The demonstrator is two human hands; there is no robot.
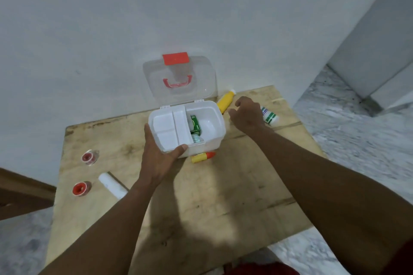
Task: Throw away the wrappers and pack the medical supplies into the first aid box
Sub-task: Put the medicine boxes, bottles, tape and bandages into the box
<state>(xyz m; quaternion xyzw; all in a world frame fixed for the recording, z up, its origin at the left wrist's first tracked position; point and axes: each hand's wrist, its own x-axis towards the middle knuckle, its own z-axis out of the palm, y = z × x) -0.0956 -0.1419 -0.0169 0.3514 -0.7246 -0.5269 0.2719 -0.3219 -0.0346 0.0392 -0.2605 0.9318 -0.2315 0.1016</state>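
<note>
The first aid box point(210, 138) sits mid-frame on the wooden table point(201, 207), lid point(178, 78) swung up and leaning back toward the wall. Left hand point(156, 158) is clamped on the box's near-left corner, thumb over the front rim, fingers along the left side, steadying it. A white tray insert point(169, 127) covers the left part of the box; the right part is open, w/ a green packet point(196, 123) and something pale below it (can't tell what) already inside.

Right hand point(247, 115) hovers right of centre, fingers loosely curled and apart, holding nothing. The relation that matters: the yellow bottle point(224, 102) lies just to the upper left of that hand, between it and the box's back-right corner, long axis running diagonally, white cap up-right toward the wall, base down-left near the box. The white bottle w/ green label point(269, 116) lies just right of the same hand, partly hidden by it. So the right hand is nearer both by far; the left is busy.

Prob. next: a grip across the yellow bottle's body, i.e. across that diagonal, then a short carry left into the open part.

Still out: a yellow-orange tube point(202, 156) touching the box's front wall, a white roll point(112, 185) and two red tape spools point(89, 157) point(81, 188) in the lower left, nearer the left hand. No wrappers that I can pick out.
</note>
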